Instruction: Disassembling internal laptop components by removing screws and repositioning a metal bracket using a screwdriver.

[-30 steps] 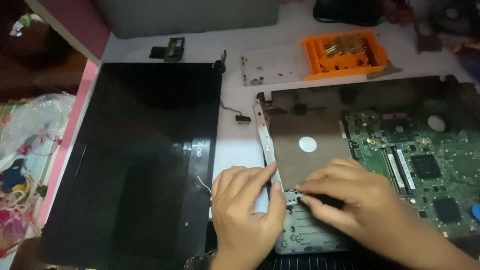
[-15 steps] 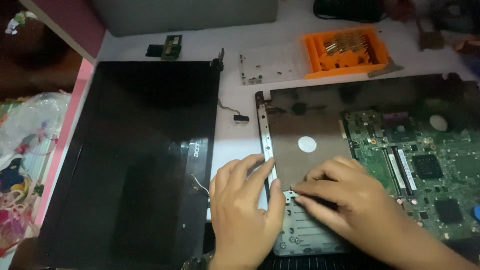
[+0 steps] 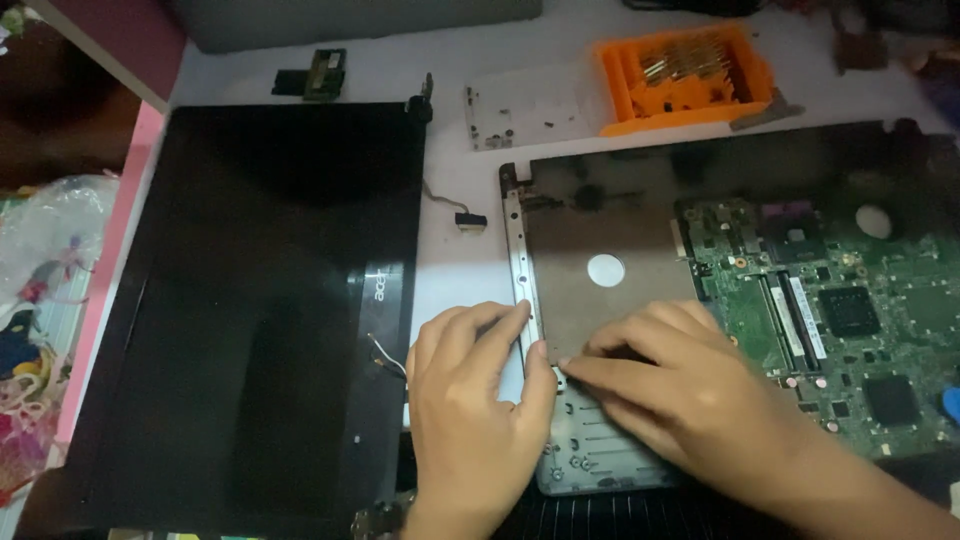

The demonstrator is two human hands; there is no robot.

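A flat metal drive (image 3: 610,290) in a silver bracket lies in the opened laptop base, left of the green motherboard (image 3: 840,310). My left hand (image 3: 470,410) rests on the white table with its fingertips pressed against the bracket's left rail (image 3: 520,270). My right hand (image 3: 690,390) lies over the drive's near half, fingers pointing left and pressing on its top near the rail. Neither hand holds a tool. The drive's near end is partly hidden under my hands.
A detached black laptop screen lid (image 3: 260,310) fills the left of the table. An orange tray (image 3: 690,75) of small parts and a clear bag of screws (image 3: 525,115) sit at the back. A loose cable connector (image 3: 470,220) lies between lid and base.
Both hands have stayed on the drive; the fingers have shifted slightly along the rail. The view has tilted a little.
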